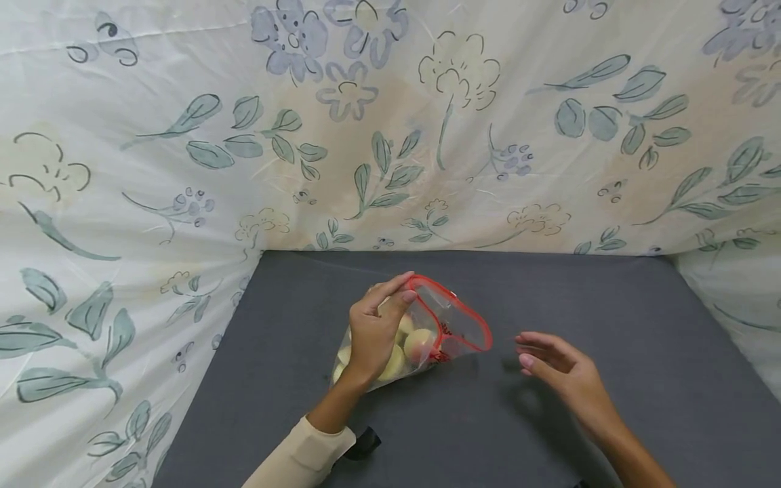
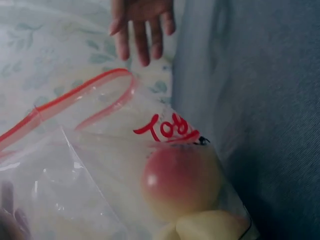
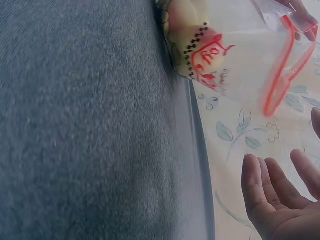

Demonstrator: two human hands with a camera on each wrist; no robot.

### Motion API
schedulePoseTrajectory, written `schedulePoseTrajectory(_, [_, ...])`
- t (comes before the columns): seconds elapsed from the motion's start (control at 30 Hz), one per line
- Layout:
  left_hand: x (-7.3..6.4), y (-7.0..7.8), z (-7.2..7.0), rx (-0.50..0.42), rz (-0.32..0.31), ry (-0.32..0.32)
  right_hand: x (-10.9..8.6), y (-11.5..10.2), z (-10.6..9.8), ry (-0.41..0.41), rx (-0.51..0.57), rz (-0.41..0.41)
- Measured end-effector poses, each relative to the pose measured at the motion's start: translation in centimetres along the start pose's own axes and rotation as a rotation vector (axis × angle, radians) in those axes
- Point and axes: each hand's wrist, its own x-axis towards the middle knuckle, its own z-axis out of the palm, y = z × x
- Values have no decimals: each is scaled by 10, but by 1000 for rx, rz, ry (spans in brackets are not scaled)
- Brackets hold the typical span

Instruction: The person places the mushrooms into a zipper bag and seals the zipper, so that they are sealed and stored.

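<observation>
A clear zip bag (image 1: 462, 330) with a red-edged opening rests on the dark table, its mouth gaping toward the right. Inside it are several pale yellow, pink-blushed round fruits (image 1: 419, 346); their exact kind is hard to tell. My left hand (image 1: 373, 332) pinches the bag's upper rim between thumb and fingers. To the right of the bag, my right hand (image 1: 564, 376) hovers above the table, holding nothing, with its fingers loosely bent. The right wrist view shows the right hand (image 3: 280, 200) apart from the bag (image 3: 245, 60). Red lettering (image 2: 167, 127) marks the bag in the left wrist view.
The dark grey table (image 1: 293, 305) runs back to a hanging floral cloth (image 1: 390, 169), which also lines the left and right sides. A black strap piece (image 1: 364, 444) sits at the left sleeve's cuff.
</observation>
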Motion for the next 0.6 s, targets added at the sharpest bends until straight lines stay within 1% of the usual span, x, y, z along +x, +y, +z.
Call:
schedulePoseTrajectory(0.13, [-6, -4, 11, 46, 24, -67, -1, 1, -4, 9, -7, 1])
schedulePoseTrajectory(0.23, [-10, -8, 18, 92, 69, -115, 0, 3, -6, 12, -13, 10])
schedulePoseTrajectory(0.37, [-13, -13, 25, 141, 146, -174, 0, 5, -8, 17, -24, 25])
schedulePoseTrajectory(0.5, [-16, -17, 30, 199, 193, -246, 0, 7, -10, 28, -36, 40])
schedulePoseTrajectory(0.6, [-21, -19, 33, 269, 221, -314, 0, 9, -11, 36, -48, 46])
